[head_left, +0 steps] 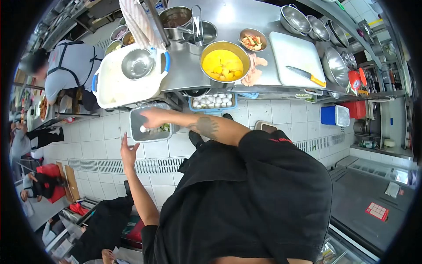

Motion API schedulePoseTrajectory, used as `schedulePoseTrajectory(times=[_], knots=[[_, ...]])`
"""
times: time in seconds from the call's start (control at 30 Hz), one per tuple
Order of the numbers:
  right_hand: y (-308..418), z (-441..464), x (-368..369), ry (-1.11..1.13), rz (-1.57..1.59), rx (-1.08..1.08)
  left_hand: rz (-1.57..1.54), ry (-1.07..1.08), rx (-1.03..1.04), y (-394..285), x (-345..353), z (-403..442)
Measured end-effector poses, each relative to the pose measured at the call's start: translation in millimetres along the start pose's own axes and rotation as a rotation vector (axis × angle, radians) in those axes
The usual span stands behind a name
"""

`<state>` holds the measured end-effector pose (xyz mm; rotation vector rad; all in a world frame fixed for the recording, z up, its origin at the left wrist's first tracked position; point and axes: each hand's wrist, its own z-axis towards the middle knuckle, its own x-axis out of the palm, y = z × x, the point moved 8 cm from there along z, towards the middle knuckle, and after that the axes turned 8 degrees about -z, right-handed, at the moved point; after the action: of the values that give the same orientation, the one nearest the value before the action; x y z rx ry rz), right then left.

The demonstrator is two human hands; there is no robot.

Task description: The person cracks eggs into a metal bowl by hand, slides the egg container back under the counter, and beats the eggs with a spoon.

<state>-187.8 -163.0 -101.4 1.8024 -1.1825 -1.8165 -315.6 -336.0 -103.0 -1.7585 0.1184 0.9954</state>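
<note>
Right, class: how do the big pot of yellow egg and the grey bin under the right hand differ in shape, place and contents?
The pot is round; the bin is boxy.
The pot stands on the counter; the bin sits lower, beyond its edge.
The pot holds yellow egg; the bin holds pale and green scraps, partly hidden by the right hand.
Both are open-topped.

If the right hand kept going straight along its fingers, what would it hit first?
Probably the gray plastic bin, at its picture-left wall; depth is unclear, so the right hand might clear the rim.
</note>
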Motion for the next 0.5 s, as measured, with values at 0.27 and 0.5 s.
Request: schedulePoseTrajectory(times=[0.27,0.5], knots=[[-201,-169,32,0.18,-0.232,0.347,-0.045,0.123,-0.287,89,78,-76],[-395,-267,83,0.346,-0.24,0.601,-0.104,0.165,-0.511,106,163,-222]])
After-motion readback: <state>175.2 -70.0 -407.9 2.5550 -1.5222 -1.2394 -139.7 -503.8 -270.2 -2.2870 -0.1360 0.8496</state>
